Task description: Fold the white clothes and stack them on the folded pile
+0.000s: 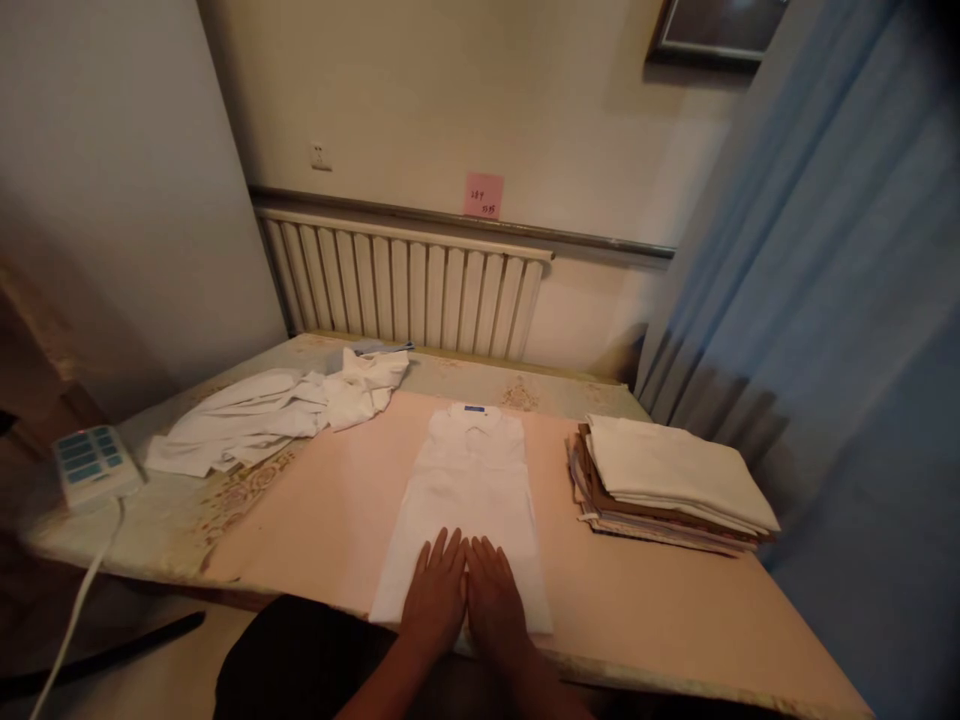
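A white shirt, folded into a long narrow panel, lies flat in front of me with its collar and a dark blue label at the far end. On its near part rests my left hand, palm down with fingers stretched out. My right hand lies flat right beside it, the two touching along their inner edges. Both press on the cloth and neither grips it. Under the shirt is a pale pink cloth spread over the table.
Right of the shirt sits a stack of folded garments, white on top. Crumpled white clothing lies at the back left. A white power strip with a cord occupies the left corner. Behind stand a radiator and a blue curtain.
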`<state>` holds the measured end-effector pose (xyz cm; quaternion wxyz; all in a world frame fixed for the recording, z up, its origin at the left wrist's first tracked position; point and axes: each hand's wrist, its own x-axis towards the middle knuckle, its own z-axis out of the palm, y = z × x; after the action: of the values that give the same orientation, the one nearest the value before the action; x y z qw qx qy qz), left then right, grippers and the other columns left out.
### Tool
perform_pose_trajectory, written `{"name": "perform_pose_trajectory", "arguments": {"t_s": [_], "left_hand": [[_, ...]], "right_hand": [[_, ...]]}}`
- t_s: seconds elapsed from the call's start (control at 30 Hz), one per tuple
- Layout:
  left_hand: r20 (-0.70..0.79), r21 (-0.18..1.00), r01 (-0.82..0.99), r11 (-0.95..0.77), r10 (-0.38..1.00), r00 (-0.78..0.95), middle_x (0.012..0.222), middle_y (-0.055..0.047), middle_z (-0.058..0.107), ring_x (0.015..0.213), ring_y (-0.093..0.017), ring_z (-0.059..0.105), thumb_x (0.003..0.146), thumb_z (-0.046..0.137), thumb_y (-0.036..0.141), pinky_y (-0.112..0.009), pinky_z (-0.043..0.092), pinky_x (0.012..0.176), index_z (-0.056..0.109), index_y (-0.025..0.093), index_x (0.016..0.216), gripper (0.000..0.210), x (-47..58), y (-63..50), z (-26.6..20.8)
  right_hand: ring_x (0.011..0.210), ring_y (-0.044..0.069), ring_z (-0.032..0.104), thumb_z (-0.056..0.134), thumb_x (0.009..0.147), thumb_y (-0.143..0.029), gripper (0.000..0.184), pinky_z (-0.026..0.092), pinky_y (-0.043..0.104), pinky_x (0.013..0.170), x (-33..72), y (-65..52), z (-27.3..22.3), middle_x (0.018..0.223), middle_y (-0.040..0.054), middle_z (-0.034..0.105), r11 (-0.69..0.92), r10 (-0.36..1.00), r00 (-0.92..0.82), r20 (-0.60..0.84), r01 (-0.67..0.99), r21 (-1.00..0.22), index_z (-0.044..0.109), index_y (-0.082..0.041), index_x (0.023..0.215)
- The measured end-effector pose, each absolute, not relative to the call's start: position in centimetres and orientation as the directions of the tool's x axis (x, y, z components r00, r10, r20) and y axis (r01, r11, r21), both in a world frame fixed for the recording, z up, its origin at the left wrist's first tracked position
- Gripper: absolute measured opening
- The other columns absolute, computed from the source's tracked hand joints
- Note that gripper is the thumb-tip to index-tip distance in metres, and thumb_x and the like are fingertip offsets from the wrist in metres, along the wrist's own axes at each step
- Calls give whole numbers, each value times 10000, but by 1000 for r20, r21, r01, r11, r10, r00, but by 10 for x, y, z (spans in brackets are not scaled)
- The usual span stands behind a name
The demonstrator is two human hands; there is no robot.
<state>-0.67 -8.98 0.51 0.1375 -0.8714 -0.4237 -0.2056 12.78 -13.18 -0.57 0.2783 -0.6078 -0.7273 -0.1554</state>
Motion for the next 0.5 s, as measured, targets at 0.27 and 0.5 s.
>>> {"name": "perform_pose_trajectory", "arguments": {"t_s": [0.27, 0.5], "left_hand": [[479, -53, 794, -605, 682, 552, 1448, -26, 461, 1360, -246, 363, 892, 389, 223, -460, 331, 1078, 454, 239, 1380, 493, -11, -90, 3], [430, -20, 794, -608, 712, 556, 1481, -37, 411, 1369, -261, 350, 895, 420, 308, -474, 324, 1089, 415, 241, 1408, 517, -25, -88, 8]], "right_hand": [[1355, 226, 369, 439, 937, -278, 419, 295, 431, 1111, 141, -146, -2, 1426, 56, 474, 189, 835, -116, 538, 979, -82, 489, -216, 1348], [1344, 260, 387, 464, 926, -343, 455, 307, 450, 1103, 159, -159, -7, 1417, 72, 482, 162, 827, -79, 556, 982, -102, 479, -200, 1357]]}}
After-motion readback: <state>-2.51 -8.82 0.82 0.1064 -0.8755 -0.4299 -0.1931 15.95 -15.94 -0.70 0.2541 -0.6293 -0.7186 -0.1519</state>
